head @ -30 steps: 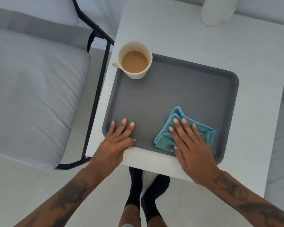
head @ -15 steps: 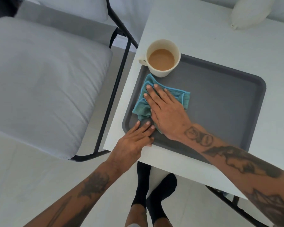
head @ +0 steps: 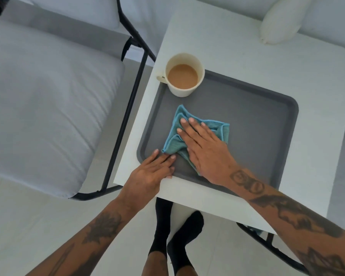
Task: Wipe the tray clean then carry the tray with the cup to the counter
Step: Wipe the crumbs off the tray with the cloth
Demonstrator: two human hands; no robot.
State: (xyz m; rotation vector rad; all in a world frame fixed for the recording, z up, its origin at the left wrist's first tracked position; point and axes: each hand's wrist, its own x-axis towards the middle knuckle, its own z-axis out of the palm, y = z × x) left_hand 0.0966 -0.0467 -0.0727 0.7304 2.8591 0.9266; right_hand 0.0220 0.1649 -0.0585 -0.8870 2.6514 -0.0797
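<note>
A dark grey tray (head: pixel 263 124) lies on a white table (head: pixel 247 56). A cream cup (head: pixel 184 74) of light brown drink stands in the tray's far left corner. My right hand (head: pixel 205 150) presses flat on a folded teal cloth (head: pixel 177 140) in the tray's near left part. My left hand (head: pixel 149 174) rests flat on the tray's near left corner and rim, fingers just touching the cloth's edge.
A grey cushioned chair (head: pixel 44 108) with a black metal frame stands to the left of the table. A white rounded object (head: pixel 283 20) lies at the table's far edge. My feet in black socks (head: pixel 175 232) show under the table's near edge.
My right hand swept the cloth from the tray's near right side to the left, up toward the cup, then drew it slightly back toward me. My left hand stayed on the near left corner.
</note>
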